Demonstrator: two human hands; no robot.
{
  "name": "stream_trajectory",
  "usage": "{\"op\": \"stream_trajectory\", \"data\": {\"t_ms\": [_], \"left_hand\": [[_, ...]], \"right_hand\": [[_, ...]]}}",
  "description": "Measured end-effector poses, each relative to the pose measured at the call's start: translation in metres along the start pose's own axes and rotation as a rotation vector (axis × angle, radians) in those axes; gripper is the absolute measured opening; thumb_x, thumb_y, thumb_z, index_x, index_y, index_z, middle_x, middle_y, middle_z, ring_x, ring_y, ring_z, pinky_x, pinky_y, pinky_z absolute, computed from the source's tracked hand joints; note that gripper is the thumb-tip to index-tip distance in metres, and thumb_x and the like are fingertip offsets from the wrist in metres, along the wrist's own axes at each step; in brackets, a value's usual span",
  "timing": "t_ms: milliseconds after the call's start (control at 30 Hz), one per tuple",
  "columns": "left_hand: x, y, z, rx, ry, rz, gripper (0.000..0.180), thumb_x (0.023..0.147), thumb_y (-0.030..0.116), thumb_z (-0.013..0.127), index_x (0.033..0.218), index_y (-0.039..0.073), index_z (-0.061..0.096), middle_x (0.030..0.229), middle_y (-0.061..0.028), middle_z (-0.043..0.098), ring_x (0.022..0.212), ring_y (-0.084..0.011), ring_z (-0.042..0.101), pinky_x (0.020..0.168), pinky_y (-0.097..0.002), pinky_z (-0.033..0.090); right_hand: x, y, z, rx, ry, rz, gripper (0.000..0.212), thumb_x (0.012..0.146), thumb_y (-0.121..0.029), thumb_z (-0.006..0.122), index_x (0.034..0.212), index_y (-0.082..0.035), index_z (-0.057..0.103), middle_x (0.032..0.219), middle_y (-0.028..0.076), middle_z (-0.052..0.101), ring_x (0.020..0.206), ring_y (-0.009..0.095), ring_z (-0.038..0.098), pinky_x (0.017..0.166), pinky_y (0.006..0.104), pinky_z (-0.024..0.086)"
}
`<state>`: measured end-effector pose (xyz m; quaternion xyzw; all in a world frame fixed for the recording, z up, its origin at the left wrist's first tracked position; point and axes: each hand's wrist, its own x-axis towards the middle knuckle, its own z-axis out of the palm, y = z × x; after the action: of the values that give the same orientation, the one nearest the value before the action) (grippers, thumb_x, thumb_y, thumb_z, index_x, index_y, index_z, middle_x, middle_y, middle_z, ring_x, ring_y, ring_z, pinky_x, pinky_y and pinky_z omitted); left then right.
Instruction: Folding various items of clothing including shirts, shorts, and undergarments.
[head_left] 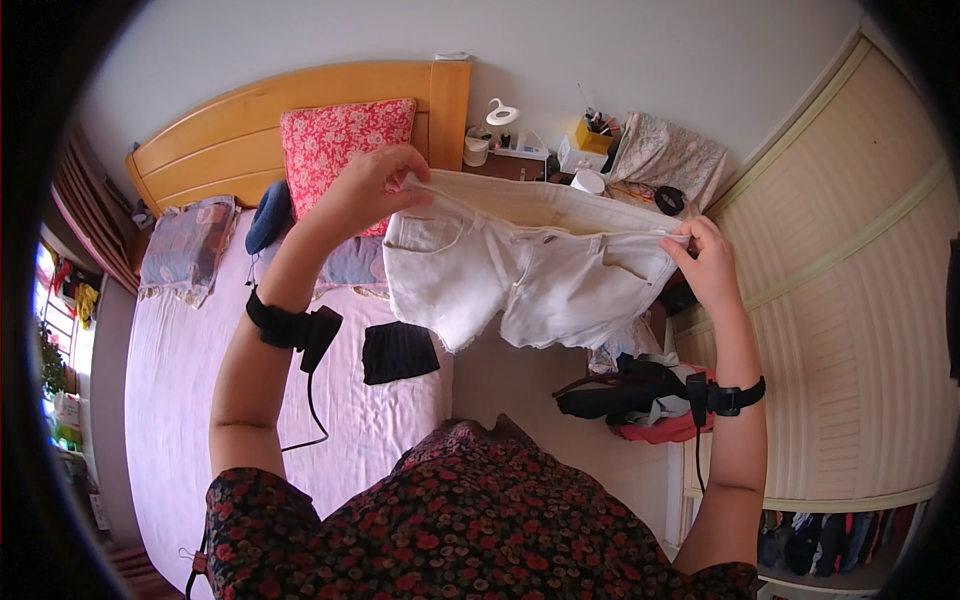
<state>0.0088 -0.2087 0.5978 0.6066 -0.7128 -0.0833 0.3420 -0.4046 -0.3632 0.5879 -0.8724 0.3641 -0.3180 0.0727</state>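
Observation:
A pair of white denim shorts (560,280) hangs in the air before me, stretched wide by the waistband with its frayed leg hems down. My left hand (385,185) pinches one end of the waistband, beside the red cushion. At the other end, my right hand (708,262) grips the waistband between thumb and fingers. The waist gapes a little, so the pale inside of the back shows. On the bed below and to the left lies a folded black cloth (400,353), touched by neither hand.
The bed (200,400) with a pink sheet fills the left, under a wooden headboard (230,130) and a red floral cushion (345,130). A lamp (502,113) stands on a cluttered bedside table. A pile of clothes (630,395) lies near the wardrobe (850,330) at right.

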Motion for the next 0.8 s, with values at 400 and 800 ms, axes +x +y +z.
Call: {"op": "stream_trajectory", "data": {"t_ms": [400, 800], "left_hand": [[-0.029, -0.018, 0.01, -0.203, 0.079, -0.188, 0.031, 0.091, 0.022, 0.061, 0.111, 0.001, 0.051, 0.092, -0.0021, 0.055, 0.087, -0.0105, 0.049, 0.079, -0.0249, 0.042], [-0.009, -0.042, 0.073, -0.714, -0.091, -0.616, 0.031, 0.092, 0.033, 0.059, 0.102, 0.004, 0.059, 0.087, 0.0014, 0.058, 0.077, -0.0076, 0.052, 0.067, -0.0259, 0.044]], "right_hand": [[0.005, -0.011, 0.006, 0.68, 0.1, 0.031, 0.019, 0.09, -0.008, 0.057, 0.108, -0.005, 0.051, 0.098, 0.0, 0.052, 0.089, 0.008, 0.048, 0.08, 0.0209, 0.04], [0.015, 0.044, 0.084, 0.656, -0.183, 0.562, 0.022, 0.088, -0.019, 0.06, 0.103, -0.003, 0.064, 0.093, 0.003, 0.06, 0.084, 0.01, 0.051, 0.074, 0.024, 0.042]]}}
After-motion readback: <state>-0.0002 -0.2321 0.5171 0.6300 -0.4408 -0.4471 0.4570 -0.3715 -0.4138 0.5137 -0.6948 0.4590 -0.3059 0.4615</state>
